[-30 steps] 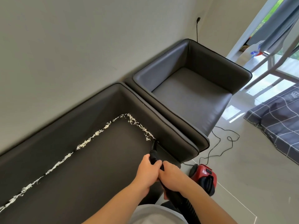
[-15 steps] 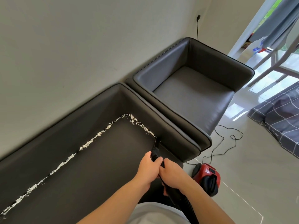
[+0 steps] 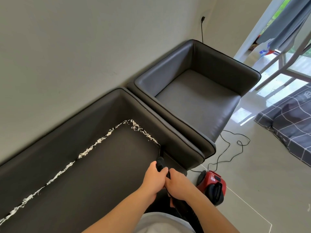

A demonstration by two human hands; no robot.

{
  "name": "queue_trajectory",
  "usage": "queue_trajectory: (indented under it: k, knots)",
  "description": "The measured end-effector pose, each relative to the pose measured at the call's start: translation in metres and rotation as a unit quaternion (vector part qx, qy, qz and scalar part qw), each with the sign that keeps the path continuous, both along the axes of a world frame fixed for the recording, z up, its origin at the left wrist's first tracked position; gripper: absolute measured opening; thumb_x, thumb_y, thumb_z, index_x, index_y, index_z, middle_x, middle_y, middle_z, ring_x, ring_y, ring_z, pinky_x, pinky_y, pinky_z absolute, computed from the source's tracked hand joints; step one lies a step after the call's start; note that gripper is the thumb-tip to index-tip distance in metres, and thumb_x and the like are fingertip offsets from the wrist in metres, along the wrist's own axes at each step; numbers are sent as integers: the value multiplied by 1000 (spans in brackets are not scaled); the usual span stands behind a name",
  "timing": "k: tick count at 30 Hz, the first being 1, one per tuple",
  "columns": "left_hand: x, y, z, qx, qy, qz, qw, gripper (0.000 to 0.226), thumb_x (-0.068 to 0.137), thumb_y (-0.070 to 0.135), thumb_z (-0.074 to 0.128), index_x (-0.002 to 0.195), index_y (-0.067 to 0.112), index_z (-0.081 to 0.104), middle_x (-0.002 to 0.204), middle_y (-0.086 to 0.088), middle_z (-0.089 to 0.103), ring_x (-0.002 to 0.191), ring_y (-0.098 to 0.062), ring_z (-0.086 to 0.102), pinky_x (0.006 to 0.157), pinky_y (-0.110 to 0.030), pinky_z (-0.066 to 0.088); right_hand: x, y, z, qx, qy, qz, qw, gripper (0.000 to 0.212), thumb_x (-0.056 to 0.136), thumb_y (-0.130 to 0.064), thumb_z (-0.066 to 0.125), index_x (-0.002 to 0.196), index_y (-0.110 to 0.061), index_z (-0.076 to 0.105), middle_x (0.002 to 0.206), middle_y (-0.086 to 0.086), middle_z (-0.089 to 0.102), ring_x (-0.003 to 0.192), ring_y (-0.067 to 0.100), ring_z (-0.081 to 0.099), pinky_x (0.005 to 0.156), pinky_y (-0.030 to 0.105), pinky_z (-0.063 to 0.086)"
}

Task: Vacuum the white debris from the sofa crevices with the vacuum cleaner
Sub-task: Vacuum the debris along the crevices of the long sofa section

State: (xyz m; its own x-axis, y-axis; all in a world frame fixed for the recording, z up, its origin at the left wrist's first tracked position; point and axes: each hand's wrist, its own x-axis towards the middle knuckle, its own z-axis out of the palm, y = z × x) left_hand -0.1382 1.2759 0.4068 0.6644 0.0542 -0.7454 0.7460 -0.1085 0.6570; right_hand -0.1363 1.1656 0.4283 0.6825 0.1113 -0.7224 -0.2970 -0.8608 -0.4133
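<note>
I count two dark grey leather seats: one long sofa [image 3: 94,165] and, just at its right end, one square armchair [image 3: 198,105]. One red canister vacuum cleaner [image 3: 212,184] stands on the floor near the sofa's right corner, with one black cord [image 3: 235,148]. One white line of shredded debris [image 3: 87,151] lies in the sofa. My two hands, left [image 3: 154,180] and right [image 3: 178,185], hold one black nozzle [image 3: 159,161].

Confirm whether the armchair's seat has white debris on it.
No: the armchair seat is bare grey; the white debris lines only the sofa crevices.
</note>
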Motion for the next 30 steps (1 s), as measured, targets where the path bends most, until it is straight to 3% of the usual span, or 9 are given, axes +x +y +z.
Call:
queue_trajectory:
  k: [10, 15, 18, 23, 30]
  knots:
    - [3, 1, 0, -6, 13, 18, 1000, 64, 104, 20, 56, 160, 20, 25, 151, -10, 47, 117, -23, 56, 79, -33, 60, 6, 3, -1, -3, 6, 28, 1000, 29, 105, -35, 45, 124, -14, 52, 91, -4, 59, 69, 5, 55, 57, 15, 41]
    - [6, 6, 1, 3, -11, 44, 999, 66, 102, 25, 58, 160, 23, 25, 146, -7, 50, 126, -24, 56, 103, -48, 55, 16, 5, 6, 21, 1, 30, 999, 24, 104, -35, 47, 118, -17, 52, 92, -1, 65, 73, 11, 63, 69, 23, 55]
    - [16, 10, 0, 3, -4, 53, 999, 65, 102, 23, 59, 160, 20, 27, 148, -10, 50, 129, -28, 56, 103, -50, 55, 25, 12, 4, 15, -1, 36, 999, 27, 105, -34, 47, 122, -14, 53, 101, 3, 67, 78, 13, 64, 74, 25, 56]
    - [27, 14, -2, -3, 8, 54, 998, 64, 102, 20, 60, 158, 21, 28, 146, -9, 50, 126, -26, 57, 97, -46, 58, 35, 15, 0, 22, 10, 27, 999, 27, 106, -34, 46, 122, -14, 53, 99, 2, 66, 76, 12, 62, 68, 21, 52]
    - [34, 9, 0, 11, -12, 67, 998, 66, 102, 26, 58, 159, 23, 25, 147, -7, 50, 127, -24, 56, 104, -47, 54, 47, 11, 6, 22, 1, 37, 999, 23, 105, -33, 48, 120, -16, 53, 97, 1, 66, 73, 10, 62, 62, 17, 49]
